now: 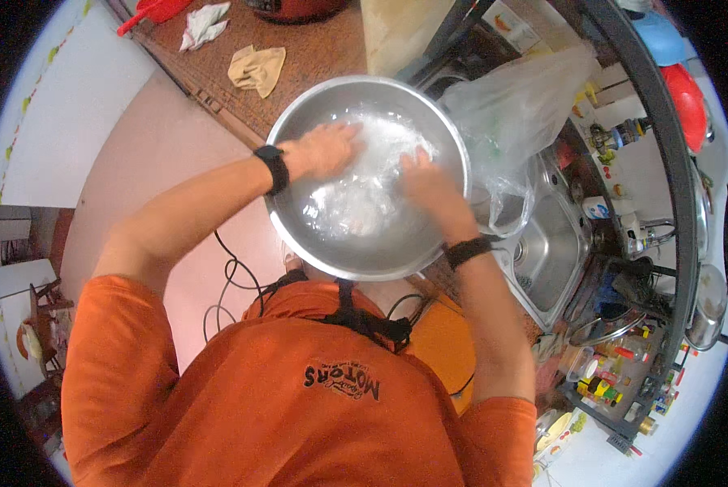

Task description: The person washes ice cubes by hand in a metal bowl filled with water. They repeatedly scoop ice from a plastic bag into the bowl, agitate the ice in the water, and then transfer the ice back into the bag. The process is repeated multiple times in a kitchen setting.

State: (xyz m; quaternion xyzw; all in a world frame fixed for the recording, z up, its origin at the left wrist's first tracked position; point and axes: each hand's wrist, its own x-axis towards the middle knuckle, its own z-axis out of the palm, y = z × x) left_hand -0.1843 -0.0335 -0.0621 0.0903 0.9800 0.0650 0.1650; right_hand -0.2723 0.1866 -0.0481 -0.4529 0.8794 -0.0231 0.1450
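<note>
A large round metal basin (370,271) stands at the counter's edge in front of me, with shiny, rippling water (364,201) in it. My left hand (327,149) reaches in over the left side, fingers pointing towards the middle; motion blurs it. From the right, my right hand (428,176) is inside the basin, its fingers curled and blurred near the water. Whether either hand holds something under the glare cannot be made out. Both wrists wear black bands.
A tan cloth (257,70) and a white cloth (204,26) lie on the brown counter (315,55) beyond the basin. A clear plastic bag (510,109) and a steel sink (549,255) are at the right. A black cable (233,262) hangs lower left.
</note>
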